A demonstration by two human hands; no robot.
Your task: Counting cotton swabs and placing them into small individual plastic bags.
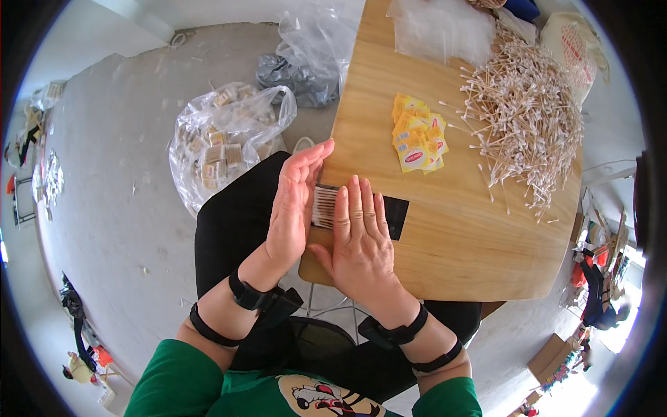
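A layer of cotton swabs (324, 206) lies side by side near the table's left edge. My left hand (295, 205) stands on its side along the swabs' left ends, fingers stretched out straight. Flat over the right part of the swabs rests my right hand (365, 240), its fingers extended and its thumb pointing toward the left hand. Beneath and to the right of that hand a black flat piece (397, 217) shows; the rest of it is hidden. Neither hand grips anything.
A large heap of loose cotton swabs (521, 111) covers the table's far right. Yellow printed cards (418, 139) lie nearer the middle, with clear plastic bags (445, 31) at the far edge. On the floor to the left, a clear bag (222, 149) holds several small packs.
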